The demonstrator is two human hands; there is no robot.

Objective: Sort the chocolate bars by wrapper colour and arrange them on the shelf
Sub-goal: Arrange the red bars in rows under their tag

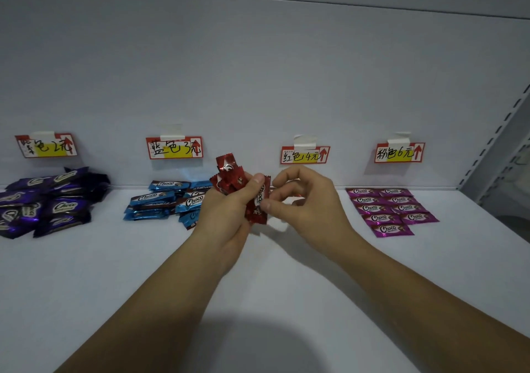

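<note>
I'm gripping a fanned bunch of red bars [229, 176] in my left hand [226, 217], above the shelf [258, 301] and just below-left of the red tag [305, 154]. It's serving as a feed stack. My right hand [309, 203] is pinching the front bar [259, 205] between thumb and forefinger, likely to peel it off and lay it under that tag. I can't tell what's lying behind the right hand. Pink bars [393, 209] are lying in neat rows at the right. The blue pile [163, 200] and purple pile [48, 200] are sitting loose.
</note>
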